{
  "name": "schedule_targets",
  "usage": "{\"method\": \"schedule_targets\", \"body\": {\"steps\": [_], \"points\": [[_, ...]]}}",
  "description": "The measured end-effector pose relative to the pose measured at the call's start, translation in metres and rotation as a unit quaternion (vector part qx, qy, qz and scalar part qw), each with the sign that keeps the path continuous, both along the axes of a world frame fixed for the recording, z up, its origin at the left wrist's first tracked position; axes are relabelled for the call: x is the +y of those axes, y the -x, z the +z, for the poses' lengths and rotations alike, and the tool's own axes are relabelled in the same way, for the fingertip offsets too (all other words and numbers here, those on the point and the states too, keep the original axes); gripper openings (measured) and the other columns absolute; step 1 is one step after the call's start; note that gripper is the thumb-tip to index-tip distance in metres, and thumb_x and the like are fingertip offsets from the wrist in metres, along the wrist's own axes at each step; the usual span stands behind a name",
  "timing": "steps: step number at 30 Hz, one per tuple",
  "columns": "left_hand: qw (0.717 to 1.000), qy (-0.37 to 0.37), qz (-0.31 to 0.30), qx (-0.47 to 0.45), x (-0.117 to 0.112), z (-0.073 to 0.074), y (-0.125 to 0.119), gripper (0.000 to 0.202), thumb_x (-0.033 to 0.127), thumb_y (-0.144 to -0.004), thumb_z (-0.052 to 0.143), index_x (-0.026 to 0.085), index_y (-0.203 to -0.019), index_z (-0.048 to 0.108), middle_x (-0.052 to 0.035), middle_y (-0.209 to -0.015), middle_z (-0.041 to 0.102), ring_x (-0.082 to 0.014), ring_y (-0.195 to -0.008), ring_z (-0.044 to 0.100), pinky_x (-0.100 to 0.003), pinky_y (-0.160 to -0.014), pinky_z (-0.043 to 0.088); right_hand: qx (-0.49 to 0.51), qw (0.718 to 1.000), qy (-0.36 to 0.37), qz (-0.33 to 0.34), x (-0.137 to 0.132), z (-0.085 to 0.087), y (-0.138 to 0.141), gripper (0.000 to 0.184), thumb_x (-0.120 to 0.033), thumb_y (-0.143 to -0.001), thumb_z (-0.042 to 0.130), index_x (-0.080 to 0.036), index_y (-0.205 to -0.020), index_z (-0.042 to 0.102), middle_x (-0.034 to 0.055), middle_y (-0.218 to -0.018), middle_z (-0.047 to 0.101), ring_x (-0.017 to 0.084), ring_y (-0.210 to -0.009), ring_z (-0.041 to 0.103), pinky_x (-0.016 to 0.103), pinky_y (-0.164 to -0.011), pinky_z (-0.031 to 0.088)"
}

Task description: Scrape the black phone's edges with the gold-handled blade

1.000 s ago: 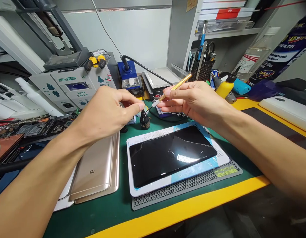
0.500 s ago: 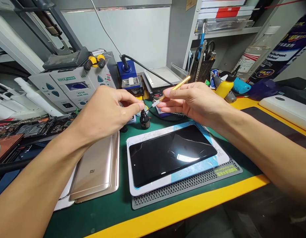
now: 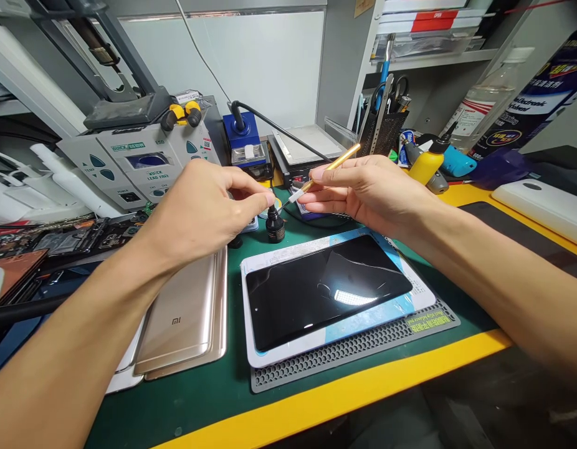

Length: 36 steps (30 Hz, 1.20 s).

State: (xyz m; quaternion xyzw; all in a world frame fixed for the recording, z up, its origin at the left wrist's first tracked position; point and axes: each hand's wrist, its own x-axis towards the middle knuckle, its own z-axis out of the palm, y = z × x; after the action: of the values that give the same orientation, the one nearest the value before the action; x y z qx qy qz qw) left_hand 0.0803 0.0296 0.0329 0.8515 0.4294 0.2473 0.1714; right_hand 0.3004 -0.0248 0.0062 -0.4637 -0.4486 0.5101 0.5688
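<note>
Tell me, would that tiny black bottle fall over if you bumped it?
Probably yes. The small black bottle looks narrow and taller than wide, standing upright on the green mat. It looks light, so a nudge from the gold brush might tip it.

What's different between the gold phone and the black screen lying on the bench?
The gold phone lies back-up, showing a matte metal shell with a small logo; the black screen is glossy glass that mirrors a lamp. The gold phone rests on other flat parts at the left, while the black screen sits on a white and blue sheet over a grey mat. Both lie flat, untouched by either hand.
</note>
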Motion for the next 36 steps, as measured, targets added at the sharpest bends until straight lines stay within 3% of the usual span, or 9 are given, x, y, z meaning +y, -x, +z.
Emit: {"method": "schedule_targets", "body": {"steps": [24, 30, 36], "points": [[1.000, -0.014, -0.012, -0.022, -0.0020, -0.0023, -0.0014, 0.024, 0.042, -0.078, 0.067, 0.022, -0.073, 0.078, -0.0016, -0.073, 0.075, -0.0163, -0.062, 0.061, -0.027, -0.048, 0.042, 0.024, 0.999, 0.045, 0.006, 0.0053, -0.0003, -0.0041, 0.005, -0.007, -0.081, 0.066, -0.009, -0.081, 0.071, 0.0180, -0.094, 0.077, 0.024, -0.083, 0.076, 0.039, -0.091, 0.064], [0.999, -0.040, -0.014, -0.013, -0.0028, -0.0041, -0.0006, 0.027, 0.046, -0.081, 0.068, 0.022, -0.074, 0.078, -0.0021, -0.078, 0.077, -0.0194, -0.070, 0.065, -0.028, -0.049, 0.041, 0.018, 0.999, 0.046, 0.006, 0.0030, 0.0021, -0.0034, 0.008, -0.007, -0.083, 0.064, -0.008, -0.082, 0.072, 0.0177, -0.091, 0.077, 0.023, -0.081, 0.076, 0.042, -0.093, 0.063], [0.999, -0.042, -0.010, -0.023, -0.0042, -0.0030, -0.0020, 0.025, 0.043, -0.080, 0.068, 0.022, -0.070, 0.077, -0.0002, -0.074, 0.076, -0.0172, -0.067, 0.064, -0.030, -0.054, 0.043, 0.015, 0.999, 0.049, 0.007, 0.0037, 0.0025, -0.0031, 0.008, -0.007, -0.083, 0.064, -0.008, -0.082, 0.072, 0.0161, -0.087, 0.077, 0.023, -0.081, 0.076, 0.042, -0.093, 0.063]]}}
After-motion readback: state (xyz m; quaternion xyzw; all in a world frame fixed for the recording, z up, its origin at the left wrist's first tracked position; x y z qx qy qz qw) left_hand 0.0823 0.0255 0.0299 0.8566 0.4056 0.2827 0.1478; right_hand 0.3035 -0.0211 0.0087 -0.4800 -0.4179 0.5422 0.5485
